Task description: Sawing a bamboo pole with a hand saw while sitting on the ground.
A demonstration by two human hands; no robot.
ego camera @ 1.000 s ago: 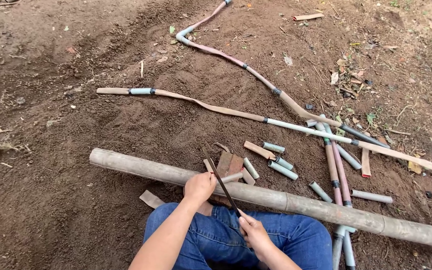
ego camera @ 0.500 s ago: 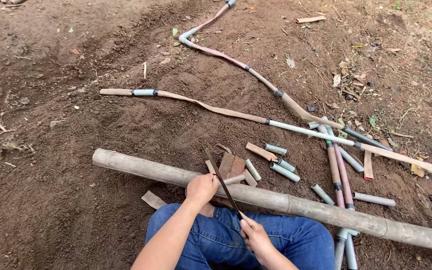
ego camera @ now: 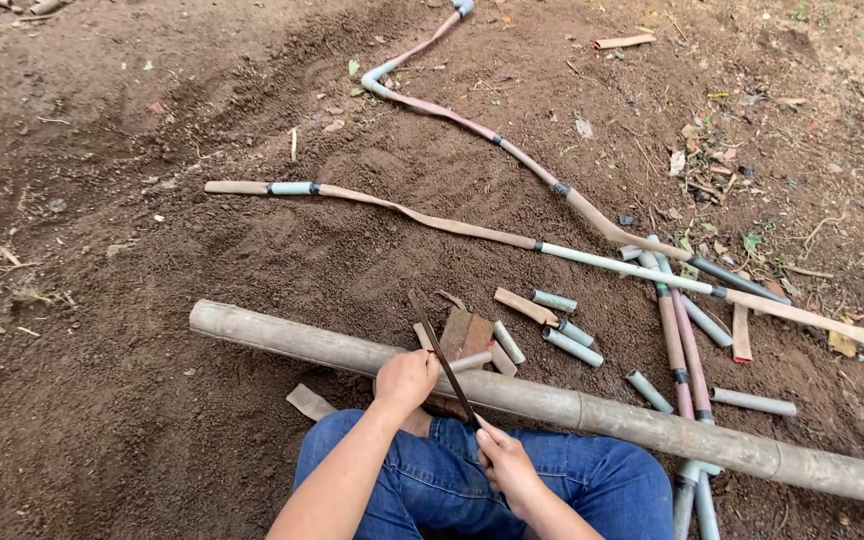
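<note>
A long pale bamboo pole (ego camera: 592,410) lies across the dirt over my knees in blue jeans. My left hand (ego camera: 406,378) rests curled on the pole, pressing a short piece against it that is mostly hidden. My right hand (ego camera: 501,458) grips the near end of a thin dark blade (ego camera: 440,352), which slants up and to the left across the pole beside the left hand.
Short cut tube pieces (ego camera: 572,346) and flat brown offcuts (ego camera: 464,333) lie just beyond the pole. Long thin crooked stems (ego camera: 432,222) stretch across the soil farther out, with several more stems (ego camera: 682,345) at the right. Loose brown earth (ego camera: 132,250) surrounds everything.
The blade has slid slightly along its slant across the pole. The view has shifted a little; both hands stay in place on the pole and the blade.
</note>
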